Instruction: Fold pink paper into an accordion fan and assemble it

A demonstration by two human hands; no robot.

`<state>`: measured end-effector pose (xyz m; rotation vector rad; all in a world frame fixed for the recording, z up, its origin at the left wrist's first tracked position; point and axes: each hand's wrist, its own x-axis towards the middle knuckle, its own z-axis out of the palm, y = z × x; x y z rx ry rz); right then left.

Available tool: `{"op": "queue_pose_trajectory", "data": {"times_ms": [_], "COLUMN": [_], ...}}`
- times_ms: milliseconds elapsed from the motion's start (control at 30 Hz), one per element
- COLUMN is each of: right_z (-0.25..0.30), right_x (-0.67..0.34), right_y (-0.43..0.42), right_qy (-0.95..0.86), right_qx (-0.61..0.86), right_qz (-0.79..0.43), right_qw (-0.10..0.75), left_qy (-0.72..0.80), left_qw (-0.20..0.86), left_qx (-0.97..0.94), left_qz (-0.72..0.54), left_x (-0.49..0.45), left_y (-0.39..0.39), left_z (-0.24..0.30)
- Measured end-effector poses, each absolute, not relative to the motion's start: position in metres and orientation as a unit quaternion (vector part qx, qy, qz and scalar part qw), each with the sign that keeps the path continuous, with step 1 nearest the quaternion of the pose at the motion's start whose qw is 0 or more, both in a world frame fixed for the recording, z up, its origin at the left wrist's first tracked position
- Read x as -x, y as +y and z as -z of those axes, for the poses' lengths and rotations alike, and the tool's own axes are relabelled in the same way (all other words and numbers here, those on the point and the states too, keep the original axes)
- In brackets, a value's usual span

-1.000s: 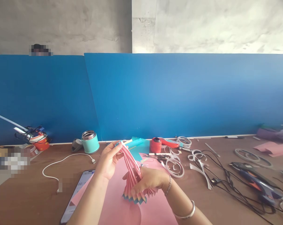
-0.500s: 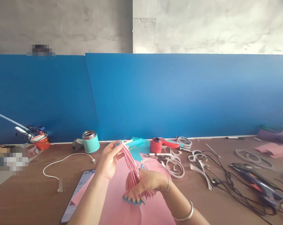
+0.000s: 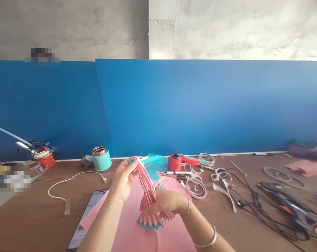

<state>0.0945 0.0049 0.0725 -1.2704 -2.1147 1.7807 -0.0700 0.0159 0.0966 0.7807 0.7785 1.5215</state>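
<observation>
A pleated pink paper fan with a zigzag blue and cream edge is held up between both hands. My left hand pinches its narrow upper end between thumb and fingers. Lower down, my right hand is closed round the folds, with the thumb in front and the fingers partly hidden behind the paper. The wavy lower edge spreads out below my right hand. Beneath both hands lie pink paper sheets, and behind them is a turquoise sheet.
A phone and white cable lie left, near a mint cup. Behind my hands are a red thread spool and white tape coils. A glue gun with black cords lies right. A blue partition stands behind.
The pleats between my hands have opened slightly, and the lower zigzag edge shows a little more. Both hands keep nearly the same place.
</observation>
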Motion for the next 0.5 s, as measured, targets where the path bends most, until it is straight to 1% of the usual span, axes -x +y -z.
{"op": "queue_pose_trajectory", "data": {"times_ms": [100,200,267,333,400,500], "right_z": [-0.066,-0.061,-0.06,-0.061,-0.064,-0.067], "right_x": [-0.096,-0.098,-0.098,-0.098,-0.098,-0.098], "right_y": [0.008,0.011,0.011,0.011,0.01,0.009], "right_qy": [-0.675,-0.659,-0.654,-0.646,-0.639,-0.63], "right_qx": [0.399,0.394,0.386,0.389,0.398,0.397], "right_qz": [-0.619,-0.637,-0.646,-0.651,-0.654,-0.664], "right_qw": [0.054,0.069,0.081,0.085,0.073,0.063], "left_qy": [0.296,0.218,0.167,0.149,0.162,0.15], "left_qw": [0.644,0.714,0.739,0.749,0.748,0.74], "left_qx": [-0.299,-0.242,-0.222,-0.23,-0.249,-0.252], "left_qz": [-0.639,-0.62,-0.614,-0.604,-0.594,-0.605], "left_x": [0.065,0.063,0.061,0.059,0.056,0.051], "left_y": [0.014,0.013,0.014,0.014,0.014,0.013], "left_z": [-0.096,-0.094,-0.092,-0.089,-0.085,-0.076]}}
